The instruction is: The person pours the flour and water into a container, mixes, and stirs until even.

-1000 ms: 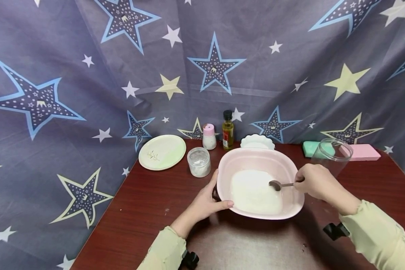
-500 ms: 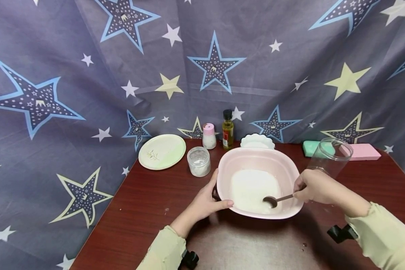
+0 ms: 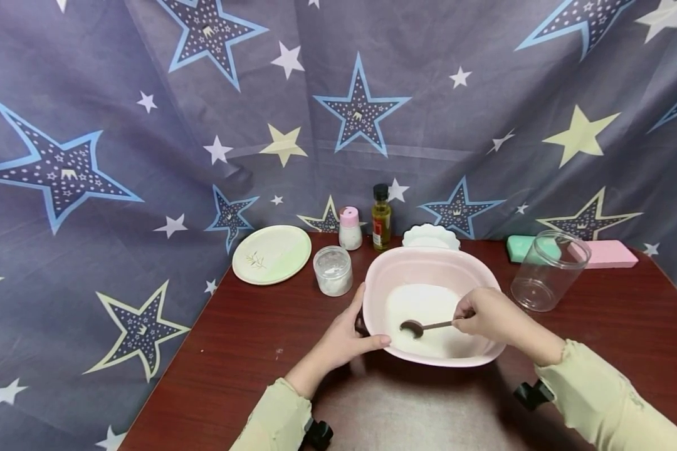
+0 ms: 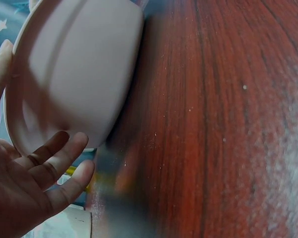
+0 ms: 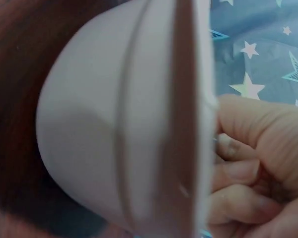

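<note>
A pink basin [image 3: 457, 266] holding a layer of white liquid [image 3: 409, 304] stands at the middle of the table. At its left end my left hand [image 3: 341, 341] holds the rim, thumb over the front left corner; the left wrist view shows the other fingers [image 4: 72, 176] spread along the outer wall. Over the basin's right part, my right hand [image 3: 488, 316] pinches the handle of a dark brown spoon [image 3: 412, 327], its bowl in the white liquid near the left side. In the right wrist view the basin wall hides the spoon, and curled fingers [image 5: 238, 203] show behind the rim.
Left of the basin are a lidded-looking clear jar [image 3: 334, 279] of white powder and a plate [image 3: 273, 254]. Behind stand a pink-capped shaker [image 3: 350, 232], an oil bottle [image 3: 380, 222] and a scalloped white dish [image 3: 430, 235]. A clear jar [image 3: 541, 282] and green [image 3: 521, 248] and pink blocks [image 3: 609, 254] sit right.
My right hand has carried the spoon from the basin's right side, first toward the front, then leftward through the white liquid. The left hand and basin have stayed put.
</note>
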A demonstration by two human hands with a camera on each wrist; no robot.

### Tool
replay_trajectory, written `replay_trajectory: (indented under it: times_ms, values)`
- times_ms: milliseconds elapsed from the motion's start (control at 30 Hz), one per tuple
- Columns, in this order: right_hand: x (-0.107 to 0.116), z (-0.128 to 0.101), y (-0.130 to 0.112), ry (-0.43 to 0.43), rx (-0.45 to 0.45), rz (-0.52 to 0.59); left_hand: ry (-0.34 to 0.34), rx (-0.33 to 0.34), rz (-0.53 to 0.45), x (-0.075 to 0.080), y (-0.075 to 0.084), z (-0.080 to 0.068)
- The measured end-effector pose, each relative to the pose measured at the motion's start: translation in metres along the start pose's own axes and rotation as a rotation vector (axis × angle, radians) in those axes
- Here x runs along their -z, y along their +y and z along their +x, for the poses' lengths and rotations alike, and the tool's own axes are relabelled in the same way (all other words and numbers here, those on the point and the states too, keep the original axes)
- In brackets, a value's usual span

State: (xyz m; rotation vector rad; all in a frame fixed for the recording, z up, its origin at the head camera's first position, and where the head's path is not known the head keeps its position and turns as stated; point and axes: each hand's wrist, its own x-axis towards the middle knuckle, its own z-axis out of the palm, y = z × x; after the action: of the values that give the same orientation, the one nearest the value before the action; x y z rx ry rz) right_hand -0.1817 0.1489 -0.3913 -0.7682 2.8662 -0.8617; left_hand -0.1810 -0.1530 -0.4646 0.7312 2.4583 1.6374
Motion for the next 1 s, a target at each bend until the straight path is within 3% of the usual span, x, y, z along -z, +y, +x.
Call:
replay_trajectory:
  times_ms: [233,467,867,1000]
  values:
    - [-0.019,0.016,-0.002,0.136,0.042,-0.038,0.007,0.002,0.027,0.000,0.001,-0.001]
    - [-0.023,0.025,0.001,0.218,0.013,-0.083,0.011,-0.002,0.045,0.000,0.001,0.000]
    - [-0.006,0.020,0.013,0.254,-0.105,-0.218,0.009,-0.009,0.026,0.000,0.003,0.000]
    - [0.000,0.014,0.017,0.269,-0.122,-0.226,-0.003,-0.008,0.003,0.003,0.024,-0.004]
